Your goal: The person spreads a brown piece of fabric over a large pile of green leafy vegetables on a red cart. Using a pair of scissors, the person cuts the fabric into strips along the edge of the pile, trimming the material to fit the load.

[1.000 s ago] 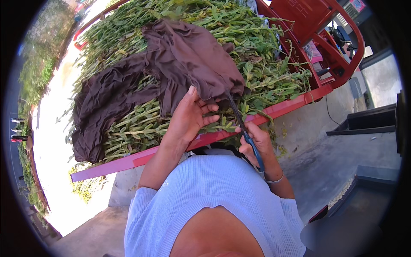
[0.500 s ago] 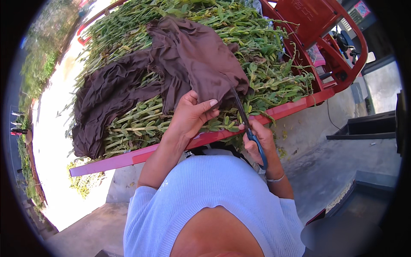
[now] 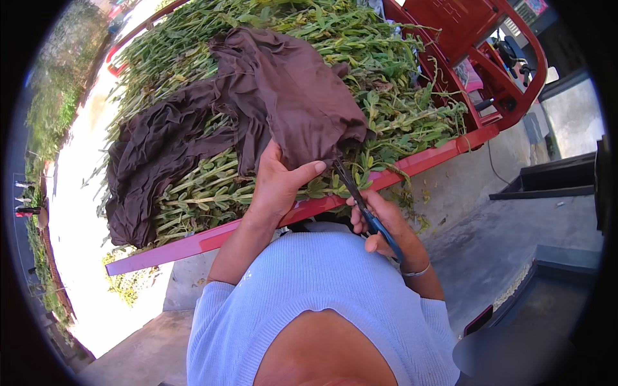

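Observation:
A crumpled dark brown cloth [image 3: 293,83] lies spread over cut green plant stalks [image 3: 206,190]. My left hand [image 3: 281,178] grips the near edge of this cloth, the thumb on top and the fingers partly hidden beneath. In my right hand [image 3: 381,222] is a pair of scissors [image 3: 372,220] with blue handles and dark blades. The blades point up and away from me, and their tips meet the cloth's edge just right of my left thumb. A cut or loose edge of the fabric shows by the tips.
The stalks fill the bed of a red cargo vehicle, whose side rail [image 3: 206,239] runs right in front of me. A red seat frame [image 3: 515,83] rises at the right. Dark trough-like containers [image 3: 547,186] stand on the concrete floor [image 3: 463,238] to the right.
The scissors have swung left and tilted more, their tips now nearer my left thumb. My left hand has stayed at the cloth's edge, its fingers further under the fabric.

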`<state>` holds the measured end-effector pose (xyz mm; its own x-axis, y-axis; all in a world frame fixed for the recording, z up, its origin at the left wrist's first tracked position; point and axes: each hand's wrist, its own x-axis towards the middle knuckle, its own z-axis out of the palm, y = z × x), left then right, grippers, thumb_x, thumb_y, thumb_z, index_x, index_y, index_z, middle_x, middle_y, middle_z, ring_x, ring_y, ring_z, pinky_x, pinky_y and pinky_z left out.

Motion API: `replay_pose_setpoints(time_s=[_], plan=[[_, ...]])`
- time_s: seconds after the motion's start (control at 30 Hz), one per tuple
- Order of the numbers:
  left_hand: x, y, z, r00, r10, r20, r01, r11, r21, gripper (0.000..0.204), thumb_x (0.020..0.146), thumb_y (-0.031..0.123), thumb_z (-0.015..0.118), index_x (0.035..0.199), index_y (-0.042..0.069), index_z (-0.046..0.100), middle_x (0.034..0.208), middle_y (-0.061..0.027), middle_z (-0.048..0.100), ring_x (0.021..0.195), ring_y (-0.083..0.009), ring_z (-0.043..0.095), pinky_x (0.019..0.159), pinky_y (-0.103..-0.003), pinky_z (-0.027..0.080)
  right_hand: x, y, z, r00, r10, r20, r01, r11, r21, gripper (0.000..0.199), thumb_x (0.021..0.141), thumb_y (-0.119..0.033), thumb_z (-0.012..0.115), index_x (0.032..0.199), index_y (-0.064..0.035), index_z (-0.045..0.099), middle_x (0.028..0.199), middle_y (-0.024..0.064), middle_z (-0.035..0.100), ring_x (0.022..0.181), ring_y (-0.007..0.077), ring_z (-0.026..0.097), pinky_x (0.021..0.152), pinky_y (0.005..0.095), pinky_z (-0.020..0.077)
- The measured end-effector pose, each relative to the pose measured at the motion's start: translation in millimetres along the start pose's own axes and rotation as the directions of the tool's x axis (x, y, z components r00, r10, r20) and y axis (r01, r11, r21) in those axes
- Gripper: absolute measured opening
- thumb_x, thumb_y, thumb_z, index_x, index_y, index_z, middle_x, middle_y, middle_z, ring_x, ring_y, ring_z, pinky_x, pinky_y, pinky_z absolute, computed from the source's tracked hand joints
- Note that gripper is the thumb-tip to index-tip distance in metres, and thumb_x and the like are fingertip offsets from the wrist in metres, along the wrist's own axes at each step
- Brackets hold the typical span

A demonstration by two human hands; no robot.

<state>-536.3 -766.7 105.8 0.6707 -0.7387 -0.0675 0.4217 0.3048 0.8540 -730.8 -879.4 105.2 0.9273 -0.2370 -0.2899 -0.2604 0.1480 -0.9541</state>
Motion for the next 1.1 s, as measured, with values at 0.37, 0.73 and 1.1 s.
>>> replay_pose_setpoints(time_s=[0.37, 0.73, 1.1], plan=[[-1.6, -4.9, -4.2, 0.999, -0.021, 0.048, 0.016, 0.994, 0.107, 0.062, 0.071, -0.007, 0.072, 0.128, 0.001, 0.048, 0.122, -0.0069, 0.057, 0.111, -0.0165, 0.056, 0.099, -0.031, 0.042, 8.8, -5.9, 9.3, 0.998, -0.062, -0.033, 0.061, 0.998, -0.028, 0.103, 0.052, -0.076, 0.072, 0.117, 0.0001, 0.048, 0.082, 0.0005, 0.052, 0.07, 0.0073, 0.049, 0.061, 0.0205, 0.0405], [-1.8, -6.7, -3.7, 0.997, -0.008, 0.078, 0.0, 0.995, 0.104, 0.058, 0.073, -0.006, 0.071, 0.127, 0.002, 0.049, 0.119, -0.0059, 0.059, 0.109, -0.0148, 0.057, 0.097, -0.031, 0.043, 12.1, 6.1, 15.6, 0.984, -0.14, -0.112, 0.135, 0.989, -0.058, 0.093, 0.062, -0.079, 0.063, 0.106, 0.0016, 0.051, 0.063, -0.003, 0.041, 0.056, 0.0051, 0.037, 0.05, 0.0219, 0.0312], [-2.4, -6.5, -0.7, 0.997, -0.025, 0.074, 0.024, 1.0, 0.017, 0.062, 0.071, -0.014, 0.068, 0.127, 0.002, 0.048, 0.12, -0.0067, 0.059, 0.11, -0.0174, 0.059, 0.095, -0.031, 0.048, 7.1, 4.9, 15.1, 0.995, -0.076, -0.062, 0.081, 0.994, 0.08, 0.095, 0.057, -0.074, 0.072, 0.115, -0.0032, 0.047, 0.078, -0.0038, 0.048, 0.066, 0.0032, 0.043, 0.054, 0.0167, 0.0323]])
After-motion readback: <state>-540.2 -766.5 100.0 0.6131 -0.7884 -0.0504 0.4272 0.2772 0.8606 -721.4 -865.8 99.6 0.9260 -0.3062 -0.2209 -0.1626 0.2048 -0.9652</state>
